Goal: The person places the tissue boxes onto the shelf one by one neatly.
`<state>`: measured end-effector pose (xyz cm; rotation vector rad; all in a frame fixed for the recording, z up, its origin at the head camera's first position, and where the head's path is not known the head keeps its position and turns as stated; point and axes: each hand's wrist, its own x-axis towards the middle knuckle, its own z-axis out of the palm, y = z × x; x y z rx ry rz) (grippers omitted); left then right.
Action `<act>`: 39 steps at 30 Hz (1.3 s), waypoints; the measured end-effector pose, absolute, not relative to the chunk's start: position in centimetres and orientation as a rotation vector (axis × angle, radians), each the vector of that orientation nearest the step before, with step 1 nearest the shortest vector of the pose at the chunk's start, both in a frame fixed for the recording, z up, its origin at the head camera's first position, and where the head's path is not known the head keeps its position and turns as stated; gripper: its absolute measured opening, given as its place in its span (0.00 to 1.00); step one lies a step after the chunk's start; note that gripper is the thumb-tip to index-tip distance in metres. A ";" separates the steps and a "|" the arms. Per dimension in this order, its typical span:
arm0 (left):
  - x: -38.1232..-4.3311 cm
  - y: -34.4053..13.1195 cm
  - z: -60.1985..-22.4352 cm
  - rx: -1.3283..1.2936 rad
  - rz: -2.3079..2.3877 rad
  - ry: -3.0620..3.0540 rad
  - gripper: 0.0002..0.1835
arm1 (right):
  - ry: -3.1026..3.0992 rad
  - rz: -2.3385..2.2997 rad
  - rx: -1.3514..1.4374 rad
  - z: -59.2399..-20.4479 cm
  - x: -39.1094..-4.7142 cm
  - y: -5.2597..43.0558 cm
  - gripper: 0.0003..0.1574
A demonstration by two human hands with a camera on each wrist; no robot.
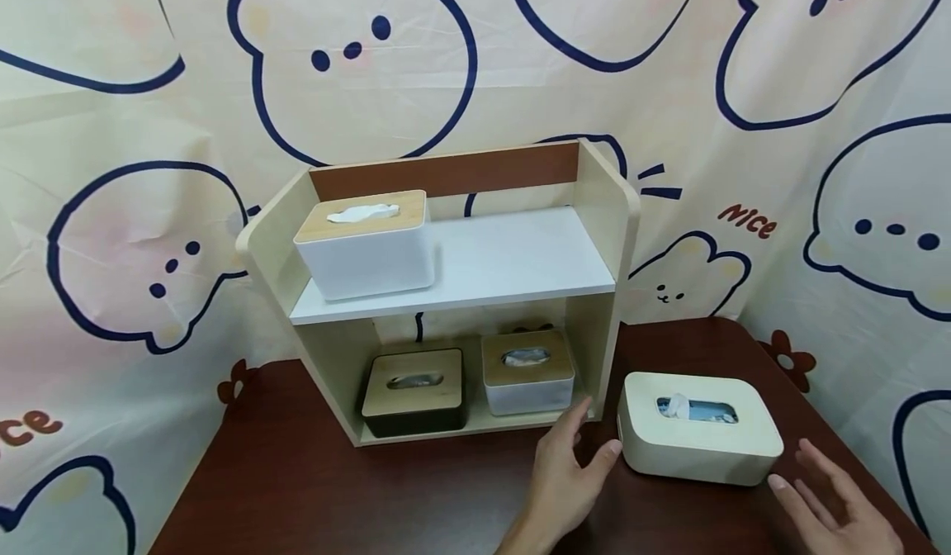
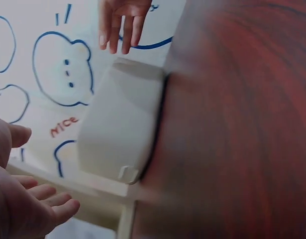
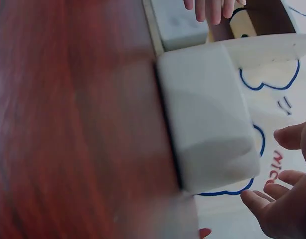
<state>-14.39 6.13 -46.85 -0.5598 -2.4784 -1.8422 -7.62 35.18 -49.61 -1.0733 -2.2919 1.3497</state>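
Observation:
A cream tissue box (image 1: 698, 452) with an oval slot in its lid sits on the dark wooden table, right of a small two-tier shelf (image 1: 453, 291). My left hand (image 1: 560, 476) is off its left side, fingers extended and thumb spread, holding nothing. Off the box's right side, my right hand (image 1: 835, 505) also has its fingers extended, with nothing in it. In the left wrist view the box (image 2: 123, 119) stands between the left hand (image 2: 28, 194) and the other hand. The right wrist view shows the box (image 3: 207, 119) beside the right hand (image 3: 287, 189).
On the shelf's upper tier stands a white tissue box with a wooden lid (image 1: 367, 262). Below are a black tissue box (image 1: 412, 410) and a smaller white one (image 1: 527, 390), both wood-lidded. A cartoon-print curtain (image 1: 149, 125) hangs behind the table (image 1: 416, 489).

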 end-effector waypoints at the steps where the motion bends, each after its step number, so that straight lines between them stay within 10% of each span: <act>1: -14.4 6.4 -47.1 -0.562 -1.847 -2.477 0.34 | -2.308 1.358 -1.072 -49.8 -7.8 35.4 0.51; 39: -15.6 11.9 -50.2 -0.423 -2.066 -2.465 0.36 | -2.672 1.264 -0.667 -51.6 -10.2 38.4 0.57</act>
